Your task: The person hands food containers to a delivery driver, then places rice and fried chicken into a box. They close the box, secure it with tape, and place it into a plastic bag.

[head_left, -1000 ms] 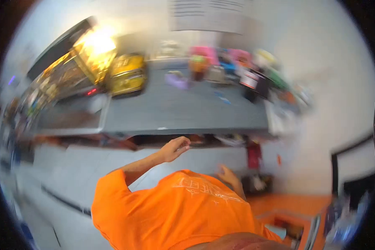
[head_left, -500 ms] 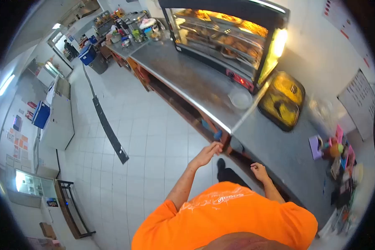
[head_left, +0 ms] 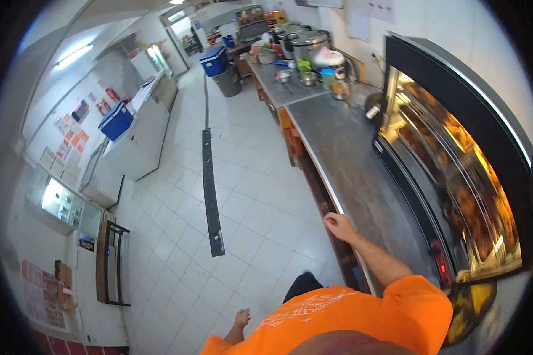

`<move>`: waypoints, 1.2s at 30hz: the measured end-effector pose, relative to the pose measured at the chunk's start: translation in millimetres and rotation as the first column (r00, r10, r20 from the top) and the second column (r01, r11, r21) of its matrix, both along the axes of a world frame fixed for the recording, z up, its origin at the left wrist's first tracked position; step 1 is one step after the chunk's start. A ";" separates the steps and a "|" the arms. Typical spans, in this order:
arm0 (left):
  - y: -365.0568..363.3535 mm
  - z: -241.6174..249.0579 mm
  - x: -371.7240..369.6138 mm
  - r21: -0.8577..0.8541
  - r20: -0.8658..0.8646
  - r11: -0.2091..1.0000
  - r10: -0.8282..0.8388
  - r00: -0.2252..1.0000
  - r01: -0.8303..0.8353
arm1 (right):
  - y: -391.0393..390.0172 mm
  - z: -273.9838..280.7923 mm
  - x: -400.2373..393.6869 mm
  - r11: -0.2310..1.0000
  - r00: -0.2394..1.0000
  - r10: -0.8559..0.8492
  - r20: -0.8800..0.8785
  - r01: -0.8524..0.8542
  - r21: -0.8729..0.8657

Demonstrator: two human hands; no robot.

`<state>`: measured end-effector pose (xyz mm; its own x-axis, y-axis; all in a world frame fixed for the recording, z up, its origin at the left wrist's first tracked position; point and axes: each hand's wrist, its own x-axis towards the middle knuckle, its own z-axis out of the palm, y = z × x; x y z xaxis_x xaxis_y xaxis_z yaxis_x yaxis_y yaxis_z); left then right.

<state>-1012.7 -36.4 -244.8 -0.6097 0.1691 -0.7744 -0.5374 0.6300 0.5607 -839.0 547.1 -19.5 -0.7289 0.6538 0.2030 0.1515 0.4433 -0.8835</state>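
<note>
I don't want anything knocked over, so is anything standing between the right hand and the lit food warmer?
Nothing visible stands between the right hand and the lit food warmer. The hand is by the front edge of the counter, and only the counter's grey top shows between them.

Right of our right hand (head_left: 339, 227), food (head_left: 471, 222) in warmer (head_left: 456, 68) too blurred to name; yellow tray (head_left: 475, 303) partly hidden (warmer overlaps it). Beyond left hand (head_left: 241, 319), we can't read small wall papers (head_left: 74, 144).
</note>
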 end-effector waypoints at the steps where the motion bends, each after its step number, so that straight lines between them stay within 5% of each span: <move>1: -3.3 12.7 -6.8 -0.102 -0.042 0.980 0.167 0.985 -0.171 | 32.4 -8.0 -51.4 0.991 0.996 0.091 -0.013 -0.089 0.097; 2: -7.5 -0.1 -19.7 -0.188 0.014 0.933 0.316 0.949 -0.308 | 53.1 2.8 -96.7 0.988 0.992 0.128 -0.023 -0.125 0.086; 4: -3.0 1.3 -60.8 -0.042 0.230 0.927 0.372 0.899 -0.373 | 97.8 24.0 -183.2 0.980 0.980 0.192 -0.048 -0.189 0.057; 6: 40.0 -12.9 -116.5 -0.081 0.217 0.937 0.348 0.912 -0.339 | 132.0 18.5 -257.1 0.984 0.984 0.178 -0.014 -0.179 -0.006; 8: 114.9 -29.7 -187.2 -0.131 0.121 0.985 0.125 0.985 -0.109 | 172.3 3.7 -311.7 0.983 0.986 0.163 0.035 -0.160 -0.090; 9: 152.5 -44.0 -218.3 -0.187 0.041 0.972 -0.138 0.990 0.144 | 187.2 -11.2 -330.8 0.983 0.984 0.170 0.052 -0.165 -0.086; 10: 193.7 -50.1 -254.5 -0.292 -0.068 0.838 -0.500 0.863 0.462 | 205.2 -24.8 -350.5 0.983 0.983 0.172 0.069 -0.167 -0.083; 12: 289.3 -66.9 -321.9 -0.546 -0.233 0.396 -0.918 0.320 0.738 | 251.4 -33.9 -385.0 0.989 0.989 0.120 0.084 -0.112 -0.093; 14: 406.5 -70.9 -403.0 -0.480 -0.422 0.357 -0.895 0.146 0.801 | 289.4 -38.1 -410.3 0.991 0.997 0.010 0.071 0.000 -0.135; 16: 545.7 -83.4 -482.4 -0.169 -0.463 0.466 -0.816 0.347 0.869 | 341.0 -61.4 -439.0 0.947 0.996 -0.089 -0.006 0.083 -0.312; 17: 619.7 -93.8 -511.9 -0.030 -0.466 0.652 -0.680 0.566 0.758 | 363.9 -66.0 -456.3 0.914 0.978 -0.201 -0.065 0.163 -0.371; 18: 685.9 -92.4 -549.0 -0.213 -0.760 0.455 -0.633 0.146 0.865 | 389.8 -60.6 -477.8 0.896 0.958 -0.280 -0.059 0.238 -0.375; 20: 813.2 6.5 -598.2 0.230 -0.338 0.677 -0.618 0.710 0.699 | 441.8 -58.7 -526.3 0.870 0.913 -0.404 -0.052 0.366 -0.329; 23: 918.7 64.1 -682.5 0.384 -0.270 0.667 -0.580 0.769 0.638 | 530.2 -62.0 -623.3 0.863 0.886 -0.458 -0.075 0.423 -0.275; 25: 943.9 65.4 -754.7 0.330 -0.197 0.765 -0.517 0.833 0.553 | 576.3 -58.8 -714.8 0.864 0.914 -0.391 -0.113 0.322 -0.387; 27: 949.6 20.9 -829.4 0.371 -0.159 0.819 -0.409 0.899 0.438 | 620.3 -53.0 -823.6 0.941 0.932 -0.292 -0.216 0.239 -0.241; 29: 937.1 5.0 -901.7 0.394 -0.062 0.896 -0.196 0.979 0.204 | 673.1 -36.8 -929.1 0.984 0.990 -0.014 -0.142 -0.012 -0.176; 31: 910.6 -8.0 -967.5 0.247 0.061 0.956 -0.177 0.982 0.157 | 711.2 -25.0 -1031.4 0.987 0.985 0.100 -0.139 -0.115 -0.108; 33: 900.1 -38.1 -1042.9 0.184 -0.008 0.937 -0.302 0.953 0.298 | 740.0 38.6 -1103.2 0.969 0.971 0.207 -0.116 -0.220 -0.109; 36: 941.4 -35.0 -1174.5 0.038 -0.290 0.701 -0.674 0.679 0.712 | 785.8 18.3 -1186.7 0.937 0.980 0.119 -0.159 -0.163 -0.308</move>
<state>-2187.2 905.0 -279.8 -0.4312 0.7097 -0.5571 0.1837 0.6736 0.7159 -2025.7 1332.8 -1.2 -0.7986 0.5927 0.1043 -0.0228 0.1434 -0.9894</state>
